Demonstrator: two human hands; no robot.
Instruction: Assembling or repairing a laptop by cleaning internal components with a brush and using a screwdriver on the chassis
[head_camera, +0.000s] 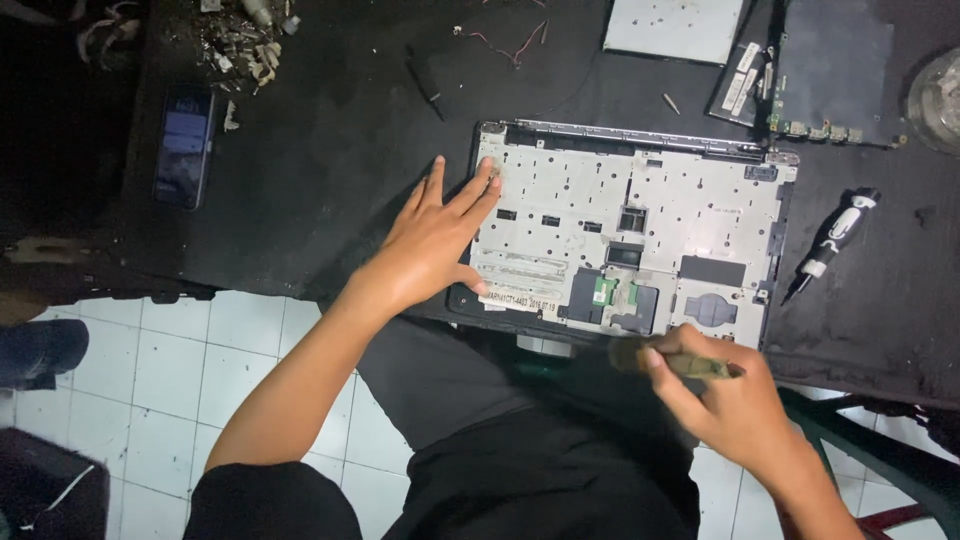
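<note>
A dark surface (330, 150) carries everything here. At its far left a phone (184, 145) lies face up with its screen lit, and beyond it, at the far edge, sits a heap of small metal scraps and screws (240, 45). A thin black tool (425, 85) lies in the open stretch between that heap and the laptop chassis (640, 225). Thin reddish wires (505, 45) trail near the far edge. To the far right rest a grey flat panel (675, 28) and a dark circuit board (825, 75) with connectors along its near edge; a round clear dish (938, 100) is cut off by the right border. A black-and-white screwdriver (835, 245) lies just right of the chassis, apart from it.

The chassis is stripped and lies near the middle, toward the near edge of the surface: a pale grey metal plate with many slots and holes, a silver hinge bar along its far side, dark cut-outs and small green connectors toward the near side, and a white label strip at the near left corner.

The left hand (435, 240) lies flat with fingers spread, fingertips on the chassis's far left corner, thumb at the near left edge. The right hand (725, 395), just near of the chassis, pinches a small blurred brownish-green object (690, 362) whose kind I cannot tell. White floor tiles (200, 380) show below.
</note>
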